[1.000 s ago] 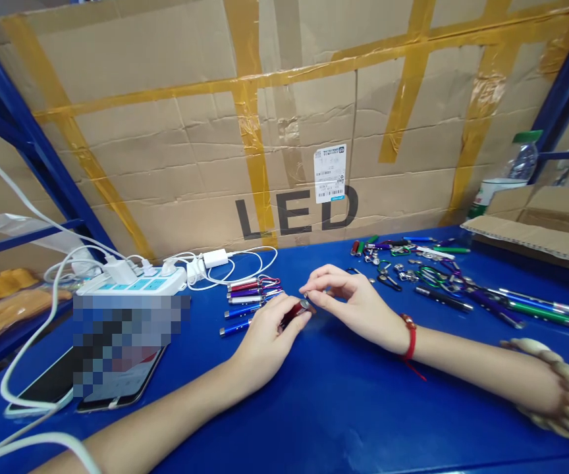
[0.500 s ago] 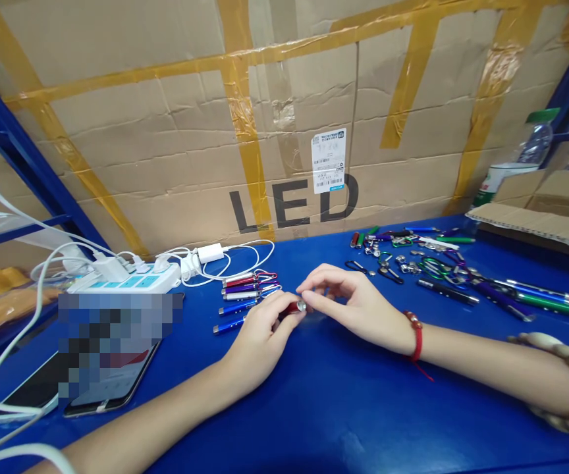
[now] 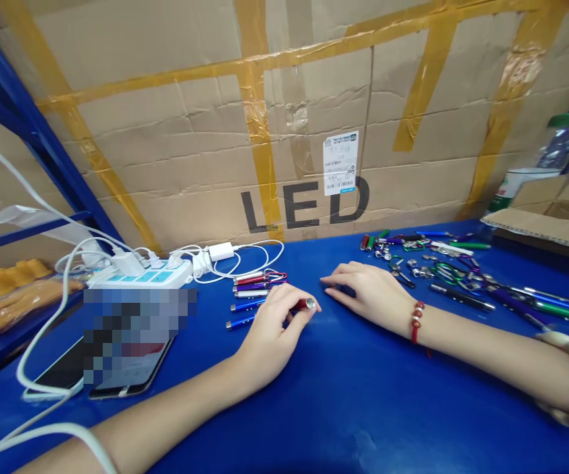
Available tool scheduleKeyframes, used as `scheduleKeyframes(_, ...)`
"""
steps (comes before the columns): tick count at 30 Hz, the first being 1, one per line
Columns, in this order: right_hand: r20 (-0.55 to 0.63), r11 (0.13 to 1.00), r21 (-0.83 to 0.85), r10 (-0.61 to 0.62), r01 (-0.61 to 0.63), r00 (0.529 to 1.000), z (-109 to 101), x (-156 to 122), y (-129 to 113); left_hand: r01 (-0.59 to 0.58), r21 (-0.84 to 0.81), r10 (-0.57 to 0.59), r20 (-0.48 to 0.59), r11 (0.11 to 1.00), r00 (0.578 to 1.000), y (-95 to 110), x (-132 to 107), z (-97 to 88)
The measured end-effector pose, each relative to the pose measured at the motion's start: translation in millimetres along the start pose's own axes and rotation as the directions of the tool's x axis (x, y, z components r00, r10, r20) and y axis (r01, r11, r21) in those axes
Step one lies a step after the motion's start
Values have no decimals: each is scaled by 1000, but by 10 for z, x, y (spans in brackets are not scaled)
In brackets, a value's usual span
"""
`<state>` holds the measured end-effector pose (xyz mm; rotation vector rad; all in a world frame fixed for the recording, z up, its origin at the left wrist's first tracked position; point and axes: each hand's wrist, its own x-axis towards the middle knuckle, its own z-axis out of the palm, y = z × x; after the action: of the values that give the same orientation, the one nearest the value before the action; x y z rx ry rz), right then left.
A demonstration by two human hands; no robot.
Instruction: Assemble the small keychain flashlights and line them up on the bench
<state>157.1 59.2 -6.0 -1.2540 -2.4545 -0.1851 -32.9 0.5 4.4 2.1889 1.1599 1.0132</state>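
Observation:
My left hand [image 3: 284,322] is closed around a small red mini flashlight [image 3: 307,303]; its round shiny end pokes out past the fingertips toward the right. Just to the right, my right hand [image 3: 363,289] hovers low over the blue table, fingers curved, thumb and forefinger apart, with nothing visible between them. Behind the left hand lies a row of similar tubes: a blue flashlight [image 3: 245,306], a silver one [image 3: 251,294] and a red one [image 3: 249,280] with a carabiner clip. The left fingers partly cover this row.
A heap of pens, clips and small metal parts [image 3: 442,271] spreads at the right, beside an open carton [image 3: 551,220] and a bottle [image 3: 556,148]. At left are a power strip [image 3: 159,275] with white cables and two phones [image 3: 131,368]. A large cardboard box [image 3: 190,145] walls the back.
My right hand has drawn away to the right from the flashlight, leaving a gap between the hands. The left hand keeps its hold. The whole view has shifted slightly.

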Motion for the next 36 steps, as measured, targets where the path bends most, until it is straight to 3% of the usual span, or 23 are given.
scheduleKeyframes(8,-24,985,172,-25,29,999,40,23,63,1,34,-1,13,999,1000,11,-23,2)
scheduleKeyframes(20,-65,974,183,-126,136,990,19,28,-5,49,47,-49,-6,998,999,28,-22,4)
scheduleKeyframes(27,-12,980,184,-76,77,997,-5,55,-43,57,19,-57,26,998,998,9,-17,13)
scheduleKeyframes(36,1,978,188,94,-93,996,-64,62,-45,93,18,-94,43,996,995,38,-2,24)
